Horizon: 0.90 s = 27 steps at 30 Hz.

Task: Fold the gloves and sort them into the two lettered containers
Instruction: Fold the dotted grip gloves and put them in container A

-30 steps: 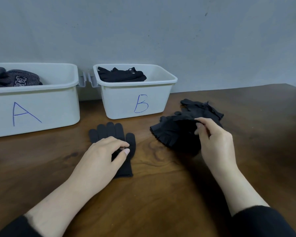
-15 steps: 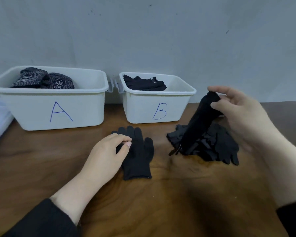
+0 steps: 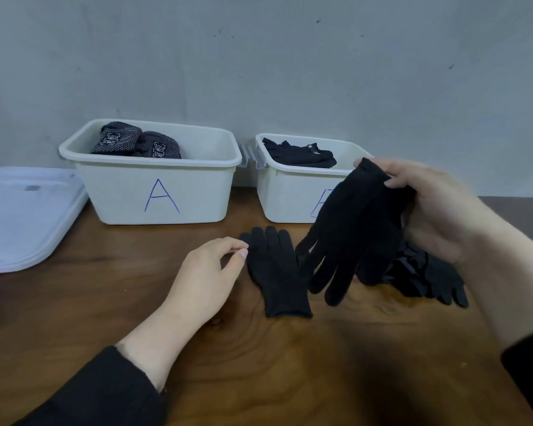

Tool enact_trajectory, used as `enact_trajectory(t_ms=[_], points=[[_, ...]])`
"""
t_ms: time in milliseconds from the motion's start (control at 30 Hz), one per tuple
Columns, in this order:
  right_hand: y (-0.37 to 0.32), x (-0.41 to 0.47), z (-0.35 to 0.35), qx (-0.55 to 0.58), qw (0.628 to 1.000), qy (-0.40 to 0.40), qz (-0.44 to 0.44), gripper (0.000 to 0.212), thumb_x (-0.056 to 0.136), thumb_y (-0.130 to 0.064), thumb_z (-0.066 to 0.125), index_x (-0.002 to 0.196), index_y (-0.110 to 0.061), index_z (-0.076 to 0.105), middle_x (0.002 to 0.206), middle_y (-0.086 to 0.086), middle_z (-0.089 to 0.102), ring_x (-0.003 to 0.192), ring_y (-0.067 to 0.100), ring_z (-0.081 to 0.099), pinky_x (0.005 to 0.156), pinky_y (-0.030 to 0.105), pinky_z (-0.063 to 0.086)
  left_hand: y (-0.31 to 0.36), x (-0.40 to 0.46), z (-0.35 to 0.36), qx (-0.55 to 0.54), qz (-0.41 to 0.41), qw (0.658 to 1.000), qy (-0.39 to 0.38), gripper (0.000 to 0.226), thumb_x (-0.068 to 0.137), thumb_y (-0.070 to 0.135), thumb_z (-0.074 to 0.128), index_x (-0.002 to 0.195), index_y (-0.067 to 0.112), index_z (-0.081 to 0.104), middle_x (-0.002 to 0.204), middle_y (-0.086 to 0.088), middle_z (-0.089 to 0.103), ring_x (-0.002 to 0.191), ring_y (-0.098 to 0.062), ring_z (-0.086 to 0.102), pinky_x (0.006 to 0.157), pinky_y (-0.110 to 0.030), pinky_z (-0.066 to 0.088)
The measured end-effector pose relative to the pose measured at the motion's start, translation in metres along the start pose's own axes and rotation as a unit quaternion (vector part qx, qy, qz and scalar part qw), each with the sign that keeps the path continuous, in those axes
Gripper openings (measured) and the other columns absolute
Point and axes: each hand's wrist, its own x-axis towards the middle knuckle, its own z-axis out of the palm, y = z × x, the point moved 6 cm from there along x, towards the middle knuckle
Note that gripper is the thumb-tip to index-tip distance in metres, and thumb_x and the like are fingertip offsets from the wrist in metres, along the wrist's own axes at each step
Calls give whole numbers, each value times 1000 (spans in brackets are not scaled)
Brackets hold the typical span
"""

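With the right hand pinching the hanging glove by its cuff at 2 o'clock, lay it squarely onto the flat glove on the counter, fingers matched, while the empty, loosely curled left hand steadies it.

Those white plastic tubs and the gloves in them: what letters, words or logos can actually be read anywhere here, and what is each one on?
"A": blue handwritten letter on the front of the left white plastic tub.
Partly hidden blue letter on the front of the right white plastic tub: the held black knit glove covers most of it, so it cannot be read.
White square logos on the grey patterned gloves in the left tub: too blurred to read.
Small white mark on the folded black gloves in the right tub: too small to read.
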Motion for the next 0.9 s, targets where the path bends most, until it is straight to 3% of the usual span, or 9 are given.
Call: enact_trajectory(t_ms=[100, 167, 300, 433, 567, 667, 767, 800, 900], points=[[-3, 2, 7, -25, 1000, 3, 9, 45, 96, -2, 35, 96, -16, 78, 98, 12, 70, 91, 24, 64, 78, 40, 45, -2, 1, -1, -9, -10, 1000, 3, 20, 100, 34, 53, 111, 34, 69, 103, 23, 66, 99, 8, 57, 78, -6, 38], [-5, 5, 9, -62, 998, 4, 14, 34, 100, -5, 40, 103, -12, 73, 98, 13, 69, 88, 26, 64, 71, 37, 46, -2, 1, -1, -14, -13, 1000, 5, 20, 100, 34, 53, 111, 34, 69, 102, 24, 66, 99, 8, 57, 80, -6, 38], [-10, 18, 16, -110, 994, -19, 3, 21, 97, -9, 51, 92, -11, 72, 89, 9, 69, 83, 21, 63, 75, 35, 48, -2, 2, 0, -14, -13, 1000, 7, 20, 99, 33, 53, 111, 34, 69, 102, 25, 65, 99, 8, 57, 80, -7, 38], [-12, 36, 29, -285, 957, -51, 16, 19, 90, -17, 58, 83, -19, 75, 85, 9, 71, 79, 17, 64, 76, 37, 55, -3, 3, 1, -17, -20, 1000, 6, 19, 99, 33, 53, 109, 34, 69, 100, 24, 66, 99, 7, 58, 81, -9, 40], [-19, 53, 44, -468, 882, 0, -53, 20, 92, -20, 53, 87, -24, 72, 84, 0, 72, 73, 17, 61, 73, 36, 52, -3, 3, -1, -16, -27, 999, 15, 19, 99, 33, 53, 109, 34, 69, 101, 24, 66, 99, 7, 58, 84, -14, 44], [-28, 55, 47, -451, 880, 78, -126, 18, 94, -24, 52, 92, -32, 68, 82, -10, 69, 78, 15, 65, 75, 36, 56, -3, 3, -3, -13, -30, 999, 23, 19, 100, 33, 53, 108, 33, 70, 99, 23, 66, 98, 5, 58, 85, -17, 45], [-28, 34, 55, -407, 885, 85, -209, 17, 99, -16, 53, 97, -27, 66, 82, -10, 65, 68, 7, 63, 59, 15, 48, -3, 4, -4, -4, -29, 999, 31, 19, 100, 33, 52, 109, 33, 69, 101, 21, 67, 98, 2, 59, 84, -17, 45], [-21, 22, 60, -408, 878, 70, -240, 17, 99, -12, 54, 99, -23, 67, 86, -10, 65, 73, 4, 62, 62, 13, 46, -3, 4, -4, 0, -30, 999, 34, 19, 100, 33, 52, 109, 32, 69, 102, 20, 67, 98, 1, 60, 84, -18, 46], [36, -12, 72, -480, 828, -4, -292, 19, 94, -7, 60, 104, -17, 72, 99, -4, 67, 92, 13, 59, 84, 26, 46, -4, 5, -5, 7, -30, 999, 43, 18, 100, 32, 53, 108, 31, 69, 100, 20, 66, 97, -1, 59, 86, -23, 48]])
